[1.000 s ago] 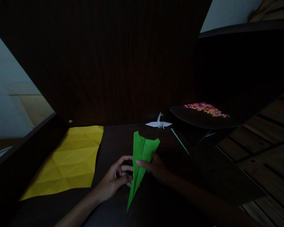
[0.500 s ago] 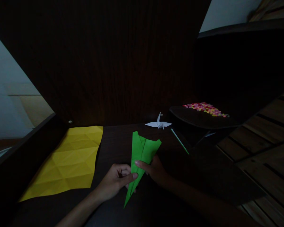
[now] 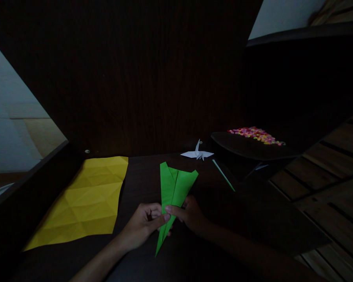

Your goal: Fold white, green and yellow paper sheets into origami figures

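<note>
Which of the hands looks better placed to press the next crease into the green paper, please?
Probably the left hand: its fingertips pinch the green paper at the narrow middle fold, while the right hand supports the edge.

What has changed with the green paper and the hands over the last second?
The folded green paper tilted slightly, its top shifting left. The left hand closed its thumb onto the paper beside the right hand. The yellow sheet and white crane stayed put.

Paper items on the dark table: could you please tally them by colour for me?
Green: 2, the long pointed folded green paper pinched by both hands, and a thin green paper strip.
Yellow: 1, the creased flat yellow sheet.
White: 1, the small white paper crane.
Total: 4.
</note>
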{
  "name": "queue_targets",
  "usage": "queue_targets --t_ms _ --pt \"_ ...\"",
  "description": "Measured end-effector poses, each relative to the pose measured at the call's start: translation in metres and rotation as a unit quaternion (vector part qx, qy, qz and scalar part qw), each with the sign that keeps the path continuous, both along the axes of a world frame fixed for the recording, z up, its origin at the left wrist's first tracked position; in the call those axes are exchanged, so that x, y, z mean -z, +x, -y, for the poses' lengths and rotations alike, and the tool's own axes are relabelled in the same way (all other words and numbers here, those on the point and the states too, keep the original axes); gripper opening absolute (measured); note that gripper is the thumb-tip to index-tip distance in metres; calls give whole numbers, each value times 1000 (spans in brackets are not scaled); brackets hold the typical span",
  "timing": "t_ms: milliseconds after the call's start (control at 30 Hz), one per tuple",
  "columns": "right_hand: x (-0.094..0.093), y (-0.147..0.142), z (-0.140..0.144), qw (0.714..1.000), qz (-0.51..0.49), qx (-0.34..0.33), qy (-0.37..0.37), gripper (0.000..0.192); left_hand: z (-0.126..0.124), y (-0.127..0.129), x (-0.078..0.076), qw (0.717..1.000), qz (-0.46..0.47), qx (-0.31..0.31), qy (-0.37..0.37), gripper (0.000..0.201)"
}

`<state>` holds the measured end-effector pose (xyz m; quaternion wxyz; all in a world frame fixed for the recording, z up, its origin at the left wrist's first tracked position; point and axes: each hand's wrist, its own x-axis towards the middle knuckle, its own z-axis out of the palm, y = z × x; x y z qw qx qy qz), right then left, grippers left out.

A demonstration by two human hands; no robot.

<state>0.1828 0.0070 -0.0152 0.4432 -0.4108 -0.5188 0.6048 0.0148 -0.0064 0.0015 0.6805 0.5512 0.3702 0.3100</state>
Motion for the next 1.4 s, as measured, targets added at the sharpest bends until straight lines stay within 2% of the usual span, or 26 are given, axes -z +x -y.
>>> queue_targets --t_ms 300,467,633,800,933,1000,1067,1200,1400 --pt "-8 2 -3 999 25 34 -25 35 1 -1 10 998 57 23 -30 21" --pt "-8 4 -6 996 62 56 -33 38 2 1 9 996 71 22 -41 22" --pt "-6 6 -8 994 55 86 -41 35 3 3 7 996 70 24 -53 25" --pt "-1 8 -13 992 38 115 -43 32 6 2 11 995 77 25 -61 35" --pt "3 11 -20 987 5 152 -53 29 8 0 16 995 87 -12 -43 69" --pt "5 13 -23 985 -14 162 -61 28 9 0 16 995 91 -29 -29 80" --pt "7 15 -26 982 -36 171 -72 27 9 0 16 996 84 -25 -12 73" --pt "9 18 -30 977 -78 180 -84 27 8 -1 16 999 29 23 5 48" --pt "2 21 -33 970 -111 198 -89 30 10 -2 15 999 -3 47 -4 58"
